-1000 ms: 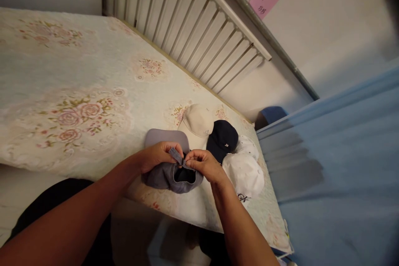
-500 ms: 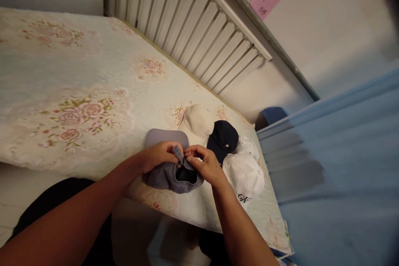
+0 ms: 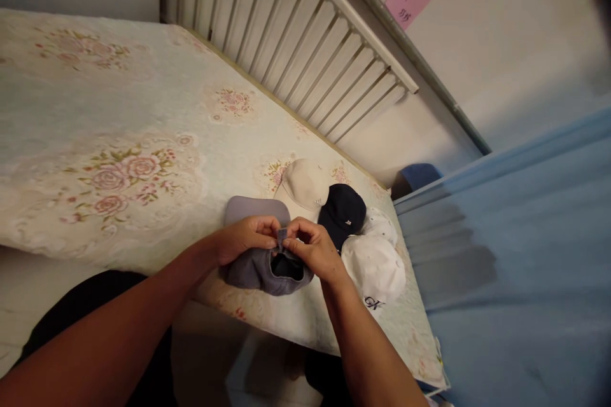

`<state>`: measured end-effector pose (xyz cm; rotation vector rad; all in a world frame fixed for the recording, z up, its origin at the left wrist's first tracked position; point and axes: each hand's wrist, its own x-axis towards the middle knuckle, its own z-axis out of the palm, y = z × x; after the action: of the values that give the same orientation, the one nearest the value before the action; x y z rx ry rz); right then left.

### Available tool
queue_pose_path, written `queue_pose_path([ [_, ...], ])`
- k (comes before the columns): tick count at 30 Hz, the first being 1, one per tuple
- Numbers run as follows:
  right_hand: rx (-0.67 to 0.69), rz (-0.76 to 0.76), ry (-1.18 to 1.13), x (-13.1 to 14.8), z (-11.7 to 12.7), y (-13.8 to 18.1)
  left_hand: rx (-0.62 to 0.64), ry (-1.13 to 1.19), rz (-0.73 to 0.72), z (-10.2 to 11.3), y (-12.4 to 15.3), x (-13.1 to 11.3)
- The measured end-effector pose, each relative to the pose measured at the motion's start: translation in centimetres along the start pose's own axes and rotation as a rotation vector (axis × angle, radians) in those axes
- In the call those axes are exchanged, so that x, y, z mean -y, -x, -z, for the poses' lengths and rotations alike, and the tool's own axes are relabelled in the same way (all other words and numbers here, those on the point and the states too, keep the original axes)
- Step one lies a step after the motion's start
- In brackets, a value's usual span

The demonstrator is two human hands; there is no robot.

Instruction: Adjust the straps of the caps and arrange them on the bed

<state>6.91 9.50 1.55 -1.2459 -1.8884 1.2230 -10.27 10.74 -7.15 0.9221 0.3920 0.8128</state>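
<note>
A purple-grey baseball cap (image 3: pixel 248 270) lies on the flowered bed cover (image 3: pixel 157 222), its brim pointing away and its back opening facing me. Above that opening the cap's adjustment strap (image 3: pixel 282 236) sticks up between my fingertips. My left hand (image 3: pixel 251 238) pinches at the strap from the left. From the other side my right hand (image 3: pixel 312 245) closes thumb and fingers on it. The strap's fastening is mostly covered by my fingers. Just beyond my hands rest a cream cap (image 3: pixel 305 181) and a navy cap (image 3: pixel 341 213).
Right of my right hand sit a white cap with black letters (image 3: pixel 375 267) and another white cap (image 3: pixel 379 226) partly behind it. A slatted metal rail (image 3: pixel 296 32) borders the bed's far side. A blue curtain (image 3: pixel 515 254) hangs at the right.
The strap end, tilted to the left before, now stands more upright. My left hand has shifted slightly toward the right hand, and both sets of fingertips are now close around the strap.
</note>
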Motion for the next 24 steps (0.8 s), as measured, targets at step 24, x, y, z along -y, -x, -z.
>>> queue_pose_path([
  [24, -0.044, -0.1, -0.464, -1.6, -0.9, 0.4, 0.053, 0.124, -0.039, -0.9, 0.0, 0.0],
])
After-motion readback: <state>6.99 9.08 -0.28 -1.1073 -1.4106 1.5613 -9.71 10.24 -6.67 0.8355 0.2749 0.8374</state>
